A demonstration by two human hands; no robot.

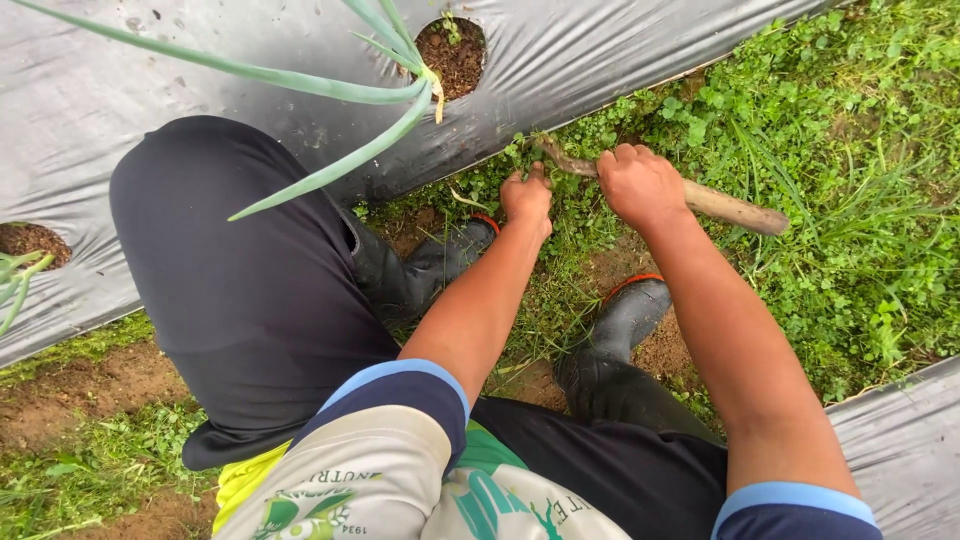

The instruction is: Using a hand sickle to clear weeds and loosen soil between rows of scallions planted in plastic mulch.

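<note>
Right hand (pixel 640 185) clamped on wooden handle (pixel 730 207) of tool; working end (pixel 548 152) down in weeds (pixel 590 135) at edge of plastic mulch (pixel 600 70). Left hand (pixel 527 195) closed, pinching weeds just beside tool tip. Bare soil (pixel 610 265) near boots (pixel 625 320); thick weed cover to right remains. Judged: weeding partway.

Grey plastic mulch (pixel 620 50) w/ grassy furrow (pixel 850 200), daylight
</note>
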